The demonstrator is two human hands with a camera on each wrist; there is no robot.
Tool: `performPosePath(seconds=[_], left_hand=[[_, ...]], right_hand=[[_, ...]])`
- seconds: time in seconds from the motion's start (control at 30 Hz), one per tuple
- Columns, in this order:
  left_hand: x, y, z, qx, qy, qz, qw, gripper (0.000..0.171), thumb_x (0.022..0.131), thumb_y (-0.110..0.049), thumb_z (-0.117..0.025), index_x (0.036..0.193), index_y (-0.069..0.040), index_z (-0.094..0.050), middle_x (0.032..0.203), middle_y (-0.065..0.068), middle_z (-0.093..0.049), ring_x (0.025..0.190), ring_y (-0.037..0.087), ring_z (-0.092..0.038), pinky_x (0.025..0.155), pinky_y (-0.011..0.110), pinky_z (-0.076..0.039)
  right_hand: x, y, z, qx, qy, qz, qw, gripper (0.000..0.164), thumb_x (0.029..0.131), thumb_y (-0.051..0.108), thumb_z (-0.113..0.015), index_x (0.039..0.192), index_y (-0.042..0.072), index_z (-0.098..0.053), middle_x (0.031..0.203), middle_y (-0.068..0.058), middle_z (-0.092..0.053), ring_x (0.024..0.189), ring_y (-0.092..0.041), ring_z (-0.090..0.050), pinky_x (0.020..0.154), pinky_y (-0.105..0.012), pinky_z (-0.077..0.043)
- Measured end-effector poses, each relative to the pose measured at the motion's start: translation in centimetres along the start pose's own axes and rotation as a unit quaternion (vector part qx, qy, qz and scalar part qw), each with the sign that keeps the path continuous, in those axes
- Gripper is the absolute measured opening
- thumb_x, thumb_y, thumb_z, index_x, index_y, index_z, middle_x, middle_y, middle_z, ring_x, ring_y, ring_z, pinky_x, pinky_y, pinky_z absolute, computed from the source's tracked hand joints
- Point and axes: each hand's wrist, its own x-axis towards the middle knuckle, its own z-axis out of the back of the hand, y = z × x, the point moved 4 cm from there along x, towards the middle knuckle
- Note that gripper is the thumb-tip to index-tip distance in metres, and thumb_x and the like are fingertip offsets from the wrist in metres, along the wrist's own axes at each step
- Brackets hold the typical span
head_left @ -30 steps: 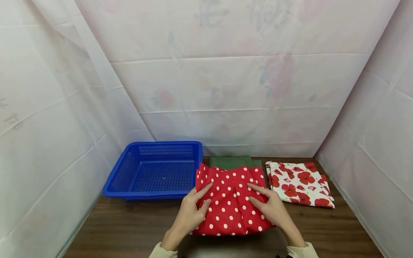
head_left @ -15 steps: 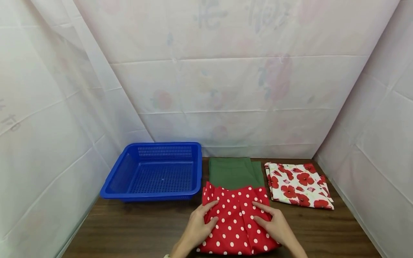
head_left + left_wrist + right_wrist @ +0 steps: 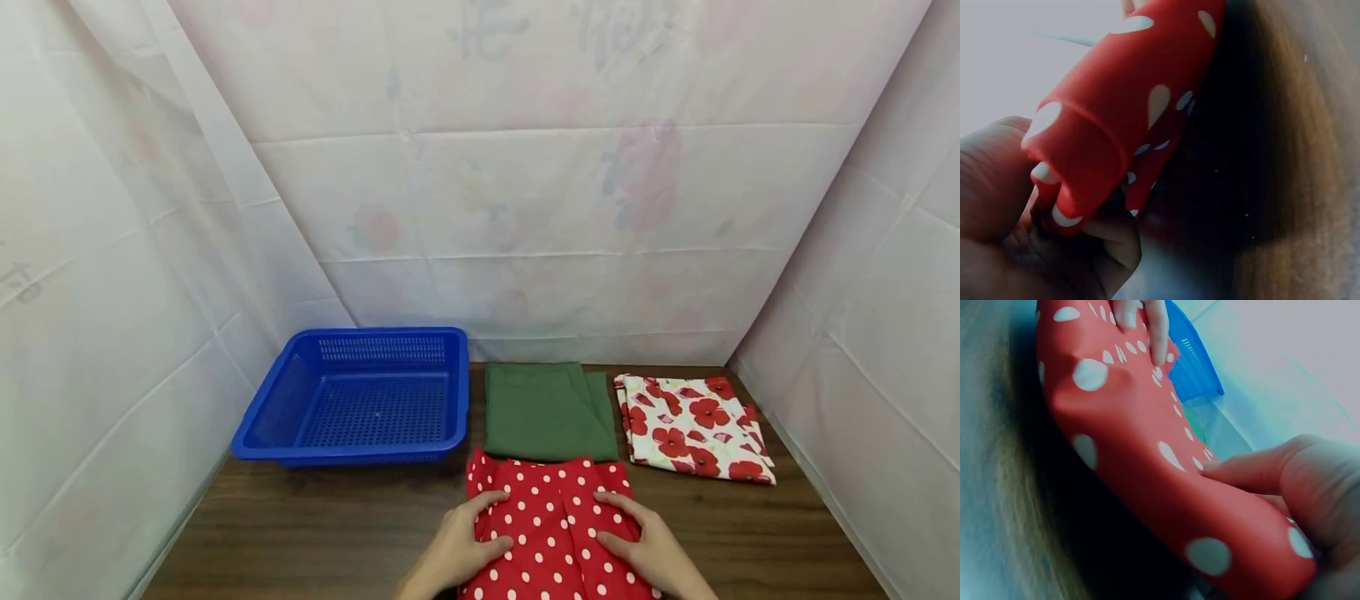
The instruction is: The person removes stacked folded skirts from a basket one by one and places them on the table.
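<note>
Both hands hold a folded red cloth with white dots (image 3: 543,533) at the table's near side, one hand at each side of it. My left hand (image 3: 459,546) grips the left edge; in the left wrist view its thumb lies on one face of the cloth (image 3: 1107,106) and its fingers curl beneath. My right hand (image 3: 651,548) grips the right edge, with thumb and fingertips on the top face in the head view. The right wrist view shows the cloth (image 3: 1129,444) held above the table, its side sagging in a soft fold. The fingers underneath are mostly hidden.
A blue plastic basket (image 3: 352,455) stands at the back left. Just beyond the red cloth lies a folded green cloth (image 3: 543,412). To its right is a folded white cloth with red flowers (image 3: 693,429). White printed sheets (image 3: 525,200) wall in the wooden table (image 3: 315,533).
Both hands have drawn the red dotted cloth back toward the person, uncovering the green cloth behind it. The basket and the flowered cloth have stayed in place.
</note>
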Motion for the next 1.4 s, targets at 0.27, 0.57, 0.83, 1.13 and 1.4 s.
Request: performPosePath(seconds=[0.27, 0.57, 0.83, 1.13, 1.4], left_hand=[[0.3, 1.0, -0.3, 0.005, 0.013, 0.032, 0.9994, 0.055, 0.083, -0.025, -0.084, 0.134, -0.014, -0.066, 0.124, 0.014, -0.066, 0.108, 0.031, -0.060, 0.089, 0.056, -0.054], [2.1, 1.0, -0.7, 0.054, -0.003, 0.015, 0.9984, 0.055, 0.081, -0.028, -0.085, 0.131, -0.013, -0.067, 0.122, 0.012, -0.069, 0.111, 0.034, -0.061, 0.091, 0.057, -0.053], [2.9, 0.7, -0.5, 0.060, -0.007, 0.029, 0.9977, 0.054, 0.082, -0.027, -0.085, 0.131, -0.013, -0.066, 0.124, 0.015, -0.065, 0.117, 0.039, -0.056, 0.094, 0.064, -0.050], [2.7, 1.1, 0.7, 0.068, -0.019, 0.018, 0.9973, 0.054, 0.080, -0.030, -0.087, 0.129, -0.017, -0.068, 0.138, 0.025, -0.054, 0.126, 0.045, -0.051, 0.095, 0.067, -0.049], [2.4, 1.6, 1.4, 0.084, -0.012, -0.004, 0.9964, 0.062, 0.078, -0.036, -0.087, 0.133, -0.018, -0.066, 0.119, 0.011, -0.054, 0.109, 0.028, -0.055, 0.088, 0.051, -0.053]], right_hand=[[0.3, -0.8, 0.1, -0.017, 0.027, -0.022, 0.999, 0.059, 0.090, 0.025, -0.079, 0.143, 0.012, -0.057, 0.136, -0.022, -0.054, 0.118, -0.037, -0.053, 0.086, -0.053, -0.059], [1.5, -0.5, 1.1, -0.023, 0.011, 0.024, 0.999, 0.056, 0.090, 0.022, -0.079, 0.140, 0.007, -0.058, 0.138, -0.024, -0.055, 0.117, -0.034, -0.055, 0.086, -0.050, -0.060], [2.4, 0.2, 1.2, -0.050, -0.025, 0.034, 0.998, 0.050, 0.087, 0.015, -0.081, 0.134, 0.009, -0.063, 0.134, -0.019, -0.060, 0.115, -0.030, -0.058, 0.087, -0.046, -0.057], [2.7, 0.6, 1.1, -0.075, -0.038, 0.029, 0.996, 0.048, 0.085, 0.014, -0.083, 0.130, 0.011, -0.066, 0.132, -0.016, -0.061, 0.114, -0.029, -0.058, 0.091, -0.051, -0.055], [2.2, 0.7, 1.5, -0.106, -0.052, 0.028, 0.993, 0.048, 0.084, 0.009, -0.083, 0.129, 0.013, -0.066, 0.129, -0.022, -0.055, 0.115, -0.037, -0.053, 0.089, -0.057, -0.055]])
